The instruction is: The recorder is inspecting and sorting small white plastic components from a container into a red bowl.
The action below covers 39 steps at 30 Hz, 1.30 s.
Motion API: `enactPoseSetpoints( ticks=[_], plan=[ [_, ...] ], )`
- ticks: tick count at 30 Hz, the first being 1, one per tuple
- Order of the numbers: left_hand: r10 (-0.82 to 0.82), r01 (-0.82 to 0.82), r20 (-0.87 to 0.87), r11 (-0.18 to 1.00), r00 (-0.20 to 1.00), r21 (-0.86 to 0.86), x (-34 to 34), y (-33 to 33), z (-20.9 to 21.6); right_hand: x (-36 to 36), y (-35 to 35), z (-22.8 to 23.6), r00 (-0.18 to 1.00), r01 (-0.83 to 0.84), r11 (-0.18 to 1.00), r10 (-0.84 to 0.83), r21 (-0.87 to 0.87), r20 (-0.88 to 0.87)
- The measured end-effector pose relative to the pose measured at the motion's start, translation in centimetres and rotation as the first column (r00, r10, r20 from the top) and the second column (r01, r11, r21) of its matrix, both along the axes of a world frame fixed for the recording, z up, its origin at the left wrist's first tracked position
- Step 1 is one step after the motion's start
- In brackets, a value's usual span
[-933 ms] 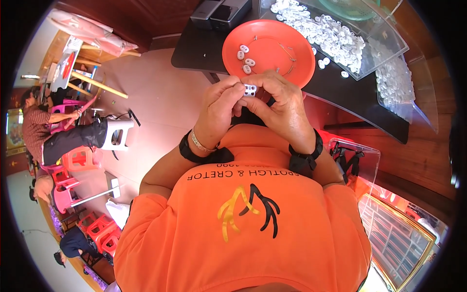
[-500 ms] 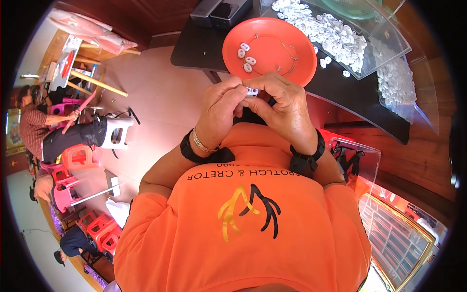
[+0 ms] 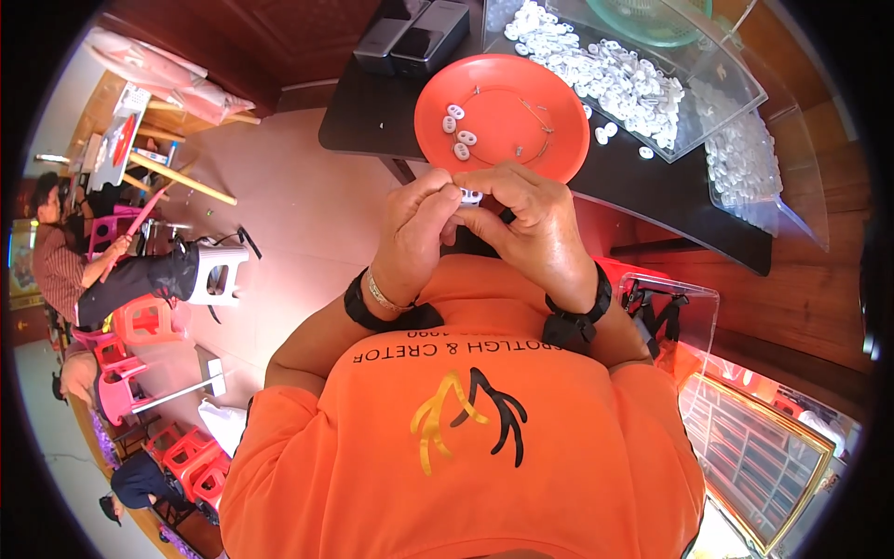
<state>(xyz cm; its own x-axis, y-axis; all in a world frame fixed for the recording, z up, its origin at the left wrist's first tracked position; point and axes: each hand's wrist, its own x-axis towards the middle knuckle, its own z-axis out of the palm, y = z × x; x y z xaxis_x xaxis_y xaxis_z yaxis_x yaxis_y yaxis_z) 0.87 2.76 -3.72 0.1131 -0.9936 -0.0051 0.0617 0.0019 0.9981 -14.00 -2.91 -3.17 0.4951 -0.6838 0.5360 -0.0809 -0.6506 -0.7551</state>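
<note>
A small white oval plastic piece with two holes (image 3: 470,197) is pinched between my hands, just over the near rim of a round red plate (image 3: 501,82). My left hand (image 3: 414,222) closes on its left side, with thumb and forefinger pressed together. On the other side, the thumb and forefinger of my right hand (image 3: 538,220) grip the same piece. My fingers cover much of it. Several matching white pieces (image 3: 467,138) lie at the plate's left, and thin metal bits (image 3: 546,129) rest toward its right.
The plate stands on a black table (image 3: 372,121). Behind it, a clear bin (image 3: 687,147) holds a heap of white pieces, beside a second clear container (image 3: 745,172). Two dark box-like devices (image 3: 430,39) sit at the back. At far left, a person (image 3: 63,247) sits near stools (image 3: 219,272).
The whole view has shifted slightly, so the plate, table and hands appear a little lower. Both hands keep their grip on the white piece with little visible change.
</note>
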Motion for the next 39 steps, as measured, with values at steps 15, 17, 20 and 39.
enactPoseSetpoints(
  ticks=[15,17,20,39],
  plan=[
    [-0.007,0.006,-0.018,1.000,1.000,-0.027,0.0,-0.1,-0.7,-0.1,0.5,0.0,0.998,0.035,0.999,-0.035,-0.002,-0.056],
    [-0.012,0.012,-0.005,0.999,1.000,-0.031,-0.1,0.0,-0.6,-0.1,0.6,0.2,0.995,0.032,0.999,-0.032,-0.011,-0.099],
    [0.013,-0.013,0.021,1.000,1.000,-0.003,-0.2,0.2,-0.2,0.0,0.7,0.2,0.997,0.017,0.999,-0.020,-0.032,-0.081],
    [-0.033,0.034,0.014,0.998,0.999,-0.061,0.1,-0.3,-0.5,-1.1,-0.1,-0.1,0.997,-0.056,0.998,0.053,0.040,0.059]
  ],
)
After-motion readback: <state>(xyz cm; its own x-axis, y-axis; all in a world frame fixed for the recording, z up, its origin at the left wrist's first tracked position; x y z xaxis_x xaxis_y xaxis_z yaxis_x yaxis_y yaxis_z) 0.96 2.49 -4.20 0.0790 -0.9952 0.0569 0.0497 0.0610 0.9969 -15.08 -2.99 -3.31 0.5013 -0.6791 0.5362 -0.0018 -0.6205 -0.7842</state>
